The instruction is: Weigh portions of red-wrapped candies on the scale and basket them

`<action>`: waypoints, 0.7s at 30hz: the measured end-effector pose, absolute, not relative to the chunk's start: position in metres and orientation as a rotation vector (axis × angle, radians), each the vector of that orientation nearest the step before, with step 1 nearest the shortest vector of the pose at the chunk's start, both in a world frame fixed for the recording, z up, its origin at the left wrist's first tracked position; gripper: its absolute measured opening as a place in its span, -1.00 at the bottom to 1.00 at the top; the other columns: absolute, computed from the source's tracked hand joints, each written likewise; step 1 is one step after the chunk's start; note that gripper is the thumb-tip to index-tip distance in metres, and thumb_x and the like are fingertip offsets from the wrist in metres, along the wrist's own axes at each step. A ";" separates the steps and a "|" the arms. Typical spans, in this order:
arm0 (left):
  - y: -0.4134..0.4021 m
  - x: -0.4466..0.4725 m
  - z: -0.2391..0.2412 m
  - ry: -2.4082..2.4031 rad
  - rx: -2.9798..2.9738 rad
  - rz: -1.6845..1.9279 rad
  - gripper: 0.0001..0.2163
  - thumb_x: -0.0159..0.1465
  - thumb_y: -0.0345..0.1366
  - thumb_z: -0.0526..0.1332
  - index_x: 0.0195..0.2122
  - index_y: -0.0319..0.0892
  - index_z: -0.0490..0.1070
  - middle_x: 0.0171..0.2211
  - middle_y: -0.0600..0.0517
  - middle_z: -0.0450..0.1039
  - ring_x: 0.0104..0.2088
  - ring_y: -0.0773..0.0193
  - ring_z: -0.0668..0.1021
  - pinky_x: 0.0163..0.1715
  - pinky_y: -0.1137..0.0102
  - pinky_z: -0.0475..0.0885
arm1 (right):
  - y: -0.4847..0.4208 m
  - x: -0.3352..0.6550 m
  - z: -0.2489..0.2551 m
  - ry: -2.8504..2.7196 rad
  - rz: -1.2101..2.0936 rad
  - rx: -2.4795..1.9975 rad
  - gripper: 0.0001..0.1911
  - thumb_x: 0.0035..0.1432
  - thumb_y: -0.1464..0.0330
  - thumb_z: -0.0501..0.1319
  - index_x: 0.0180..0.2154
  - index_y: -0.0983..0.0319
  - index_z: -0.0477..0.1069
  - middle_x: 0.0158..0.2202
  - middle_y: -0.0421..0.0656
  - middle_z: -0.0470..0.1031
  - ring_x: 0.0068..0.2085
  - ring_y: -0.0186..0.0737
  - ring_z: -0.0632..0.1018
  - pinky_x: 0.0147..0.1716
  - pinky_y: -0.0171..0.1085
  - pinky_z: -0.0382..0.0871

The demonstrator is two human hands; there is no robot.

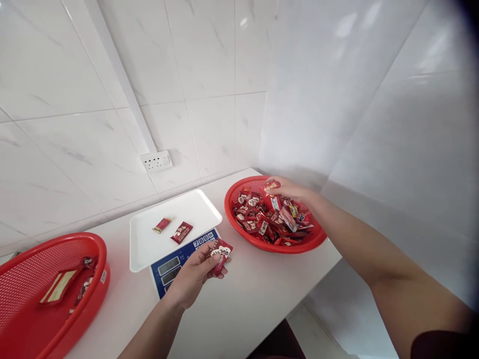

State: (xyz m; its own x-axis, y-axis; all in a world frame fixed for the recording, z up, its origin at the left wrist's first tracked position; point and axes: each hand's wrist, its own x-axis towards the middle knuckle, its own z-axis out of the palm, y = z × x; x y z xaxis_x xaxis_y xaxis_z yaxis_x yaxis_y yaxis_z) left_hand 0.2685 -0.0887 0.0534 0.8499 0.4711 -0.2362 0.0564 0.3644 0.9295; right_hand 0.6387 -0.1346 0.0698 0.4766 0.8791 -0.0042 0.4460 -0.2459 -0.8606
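The left hand (198, 271), above the table (239, 304) in front of the scale (169, 266), pinches a glossy dark-red packet (223, 252) between thumb and curled fingers. Its wrapper is creased, with a white, cloud-like patch carrying bold dark characters (the word "SUGAR" runs along the upper edge). The right hand (287, 188) is inside the far rim of the round red basket (286, 248), its fingers closed on a brighter red packet (270, 185) with pale yellowish lettering. Below it lies a heap of small wrappers (258, 219), mostly red, some with white patches, one pinkish, one yellow. On the scale's white tray (149, 249) lie a dark-red packet (181, 232) with white lettering and a smaller red-and-gold one (161, 225), well apart from the held packets.
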 end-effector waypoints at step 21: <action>-0.093 0.274 0.045 0.558 1.113 0.451 -0.55 0.09 -0.10 0.28 -0.01 -0.13 0.36 -0.17 -0.05 0.37 -0.32 0.30 0.51 -0.36 0.39 0.42 | -0.138 0.542 0.119 -0.700 0.953 -1.216 -0.73 -0.16 0.34 0.36 -0.33 0.11 0.38 -0.30 -0.30 0.48 -0.28 -0.32 0.49 -0.30 -0.29 0.43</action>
